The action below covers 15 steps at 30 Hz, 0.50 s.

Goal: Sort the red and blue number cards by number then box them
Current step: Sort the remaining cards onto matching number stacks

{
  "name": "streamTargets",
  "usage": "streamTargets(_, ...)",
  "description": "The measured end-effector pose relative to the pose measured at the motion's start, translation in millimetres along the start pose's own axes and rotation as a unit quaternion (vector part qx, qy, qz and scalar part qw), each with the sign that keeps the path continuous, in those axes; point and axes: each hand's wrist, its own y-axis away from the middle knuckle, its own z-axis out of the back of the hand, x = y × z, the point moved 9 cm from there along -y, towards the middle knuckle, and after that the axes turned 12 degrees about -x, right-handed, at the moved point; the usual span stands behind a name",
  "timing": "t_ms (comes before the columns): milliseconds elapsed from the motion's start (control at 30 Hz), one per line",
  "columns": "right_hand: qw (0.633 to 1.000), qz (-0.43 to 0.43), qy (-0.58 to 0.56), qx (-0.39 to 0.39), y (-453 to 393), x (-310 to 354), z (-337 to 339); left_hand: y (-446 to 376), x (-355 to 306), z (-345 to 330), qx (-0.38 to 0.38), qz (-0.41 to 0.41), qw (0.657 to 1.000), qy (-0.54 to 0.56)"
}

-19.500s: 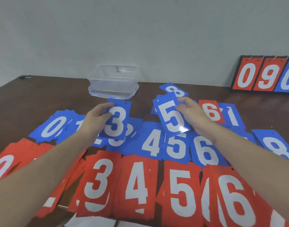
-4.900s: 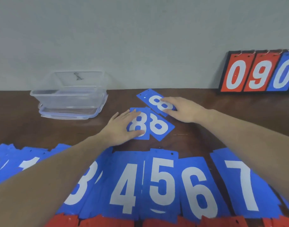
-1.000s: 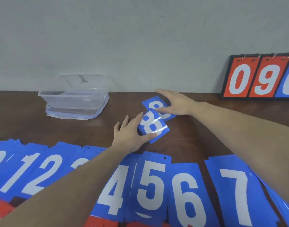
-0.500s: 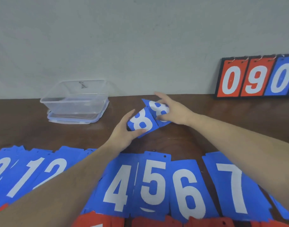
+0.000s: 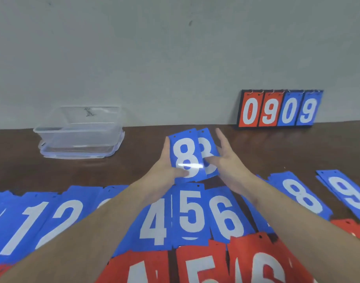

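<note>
My left hand (image 5: 164,168) grips a blue 8 card (image 5: 185,156) lifted above the table, thumb on its lower front. My right hand (image 5: 226,158) holds a second blue 8 card (image 5: 208,152) tucked partly behind the first, thumb on its face and fingers straight up along its right edge. Below lies a row of blue card piles: 1 (image 5: 26,223), 2 (image 5: 62,217), 4 (image 5: 154,221), 5 (image 5: 190,213), 6 (image 5: 226,217), 8 (image 5: 301,197), 9 (image 5: 348,193). Red piles 4 (image 5: 138,270), 5 (image 5: 205,266) and 6 (image 5: 264,264) lie nearest me.
A clear plastic box (image 5: 81,127) stands on its lid at the back left of the brown table (image 5: 297,148). A flip scoreboard (image 5: 279,109) reading 0909 leans against the wall at the back right.
Both hands have lifted the two blue 8 cards off the table and brought them together upright. The view has tilted down, showing the red piles and the 8 and 9 piles.
</note>
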Motion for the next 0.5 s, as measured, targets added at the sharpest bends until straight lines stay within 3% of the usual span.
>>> streamTargets(267, 0.987, -0.028, -0.093, -0.131, 68, 17, 33, 35, -15, -50, 0.082, -0.004, 0.996, 0.023)
streamTargets(367, 0.983, -0.033, -0.059, -0.171, 94, 14, 45, 46, -13, -78, 0.108, 0.013, 0.994, 0.031)
streamTargets(500, 0.971, 0.029, 0.058, -0.23, 118, 25, 82, 60, -9, -113, 0.136, 0.001, 0.991, -0.011)
